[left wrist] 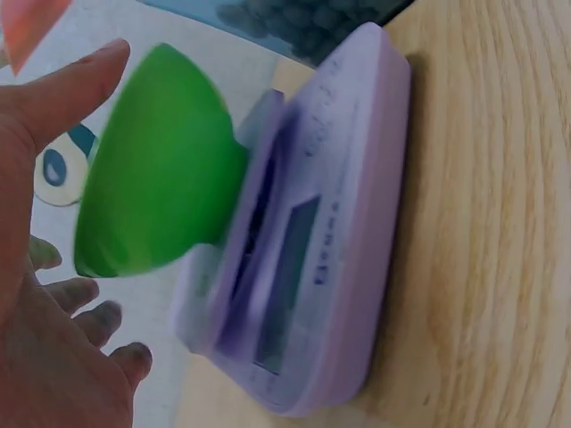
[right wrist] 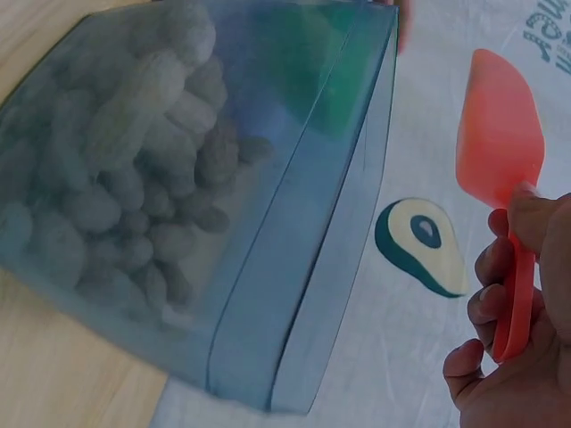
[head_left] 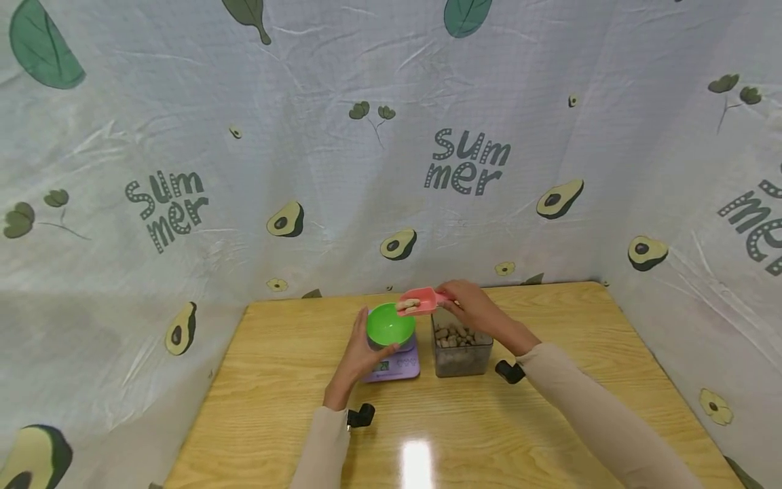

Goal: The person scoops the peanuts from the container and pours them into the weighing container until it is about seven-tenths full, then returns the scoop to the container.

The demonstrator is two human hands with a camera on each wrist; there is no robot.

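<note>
My right hand grips the handle of a red scoop, raised between the bowl and the bin. Several shell-on peanuts lie toward the scoop's front lip, which overlaps the bowl's right rim in the head view. The green bowl sits on a lilac kitchen scale; the inside that shows is bare. My left hand is spread around the bowl's left and near side, its thumb close to the rim. In the right wrist view, fingers and thumb wrap the scoop's handle.
Right of the scale stands a see-through grey bin partly filled with peanuts. All of it rests on a wooden table. A printed white sheet hangs behind the table and along both sides.
</note>
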